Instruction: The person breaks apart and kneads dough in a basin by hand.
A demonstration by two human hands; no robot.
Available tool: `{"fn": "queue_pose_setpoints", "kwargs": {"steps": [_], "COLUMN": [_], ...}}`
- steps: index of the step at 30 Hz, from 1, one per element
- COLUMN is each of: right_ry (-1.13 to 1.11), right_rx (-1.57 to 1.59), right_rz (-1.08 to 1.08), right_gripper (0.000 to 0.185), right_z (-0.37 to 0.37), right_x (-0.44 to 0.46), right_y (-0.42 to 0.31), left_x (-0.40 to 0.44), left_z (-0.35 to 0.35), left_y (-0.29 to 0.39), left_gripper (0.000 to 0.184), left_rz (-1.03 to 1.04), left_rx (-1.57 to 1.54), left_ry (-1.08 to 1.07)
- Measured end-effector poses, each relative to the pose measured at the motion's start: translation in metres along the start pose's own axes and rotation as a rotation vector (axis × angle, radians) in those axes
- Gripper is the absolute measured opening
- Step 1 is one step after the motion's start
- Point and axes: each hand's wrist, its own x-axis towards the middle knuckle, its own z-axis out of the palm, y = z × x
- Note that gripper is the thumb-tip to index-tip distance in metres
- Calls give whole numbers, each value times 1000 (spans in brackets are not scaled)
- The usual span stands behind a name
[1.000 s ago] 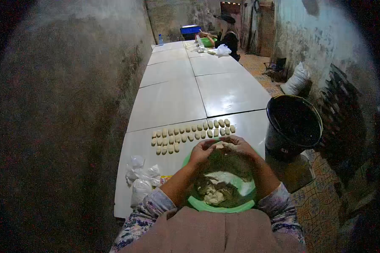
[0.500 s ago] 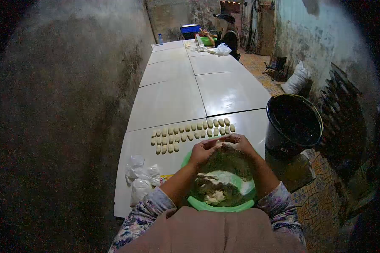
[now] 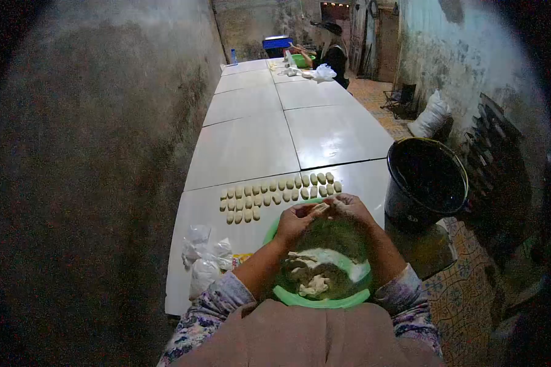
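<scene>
Over the far side of a green basin (image 3: 321, 302), both my hands meet with fingers curled. My left hand (image 3: 297, 222) holds a small pale piece of dough (image 3: 319, 210) at its fingertips. Close beside it, my right hand (image 3: 350, 209) is pinched, its fingertips at the dough's right end; whether it grips a separate bit I cannot tell. Inside the basin lie white flour (image 3: 329, 257) and a torn lump of dough (image 3: 315, 285). Beyond the basin, several small oblong dough pieces (image 3: 266, 199) lie in rows on the white table (image 3: 245, 147).
Knotted plastic bags of white stuff (image 3: 205, 269) and a yellow packet (image 3: 241, 259) sit left of the basin. A large black bucket (image 3: 413, 208) stands at the table's right edge. Another person (image 3: 332, 55) works at the far end beside a green basin (image 3: 301, 60).
My hands have drawn slightly apart at the fingertips, and the dough piece shows more clearly in my left hand. The far person's head and arm have shifted a little.
</scene>
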Motion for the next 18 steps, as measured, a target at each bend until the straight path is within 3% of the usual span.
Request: {"fn": "queue_pose_setpoints", "kwargs": {"steps": [1, 3, 5, 11, 13, 14, 15, 17, 18], "right_ry": [-42, -38, -70, 31, 69, 72, 71, -11, 0], "right_rx": [-4, -13, -179, -369, -321, -286, -286, -237, -363], "right_rz": [77, 11, 62, -65, -181, -20, -21, -312, -225], "right_gripper": [23, 22, 22, 25, 28, 30, 30, 29, 29], "right_z": [1, 2, 2, 0, 4, 5, 4, 3, 13], "right_x": [-3, 0, -1, 13, 18, 16, 18, 24, 12], "right_y": [-4, 5, 1, 22, 24, 26, 35, 61, 33], "left_x": [1, -1, -9, 7, 10, 12, 16, 25, 25], "left_z": [1, 2, 5, -1, -6, -9, -15, -35, -49], "left_y": [-2, 2, 21, -10, -13, -14, -15, -16, -14], "left_gripper": [30, 30, 31, 32, 21, 20, 20, 20, 22], "left_rz": [26, 54, -23, 12, 126, 170, 171, 138, 204], "left_rx": [-32, -63, 38, -1, -163, -323, -322, -478, -471], "left_ry": [-5, -12, -24, -5, 122, 158, 159, 381, 374]}}
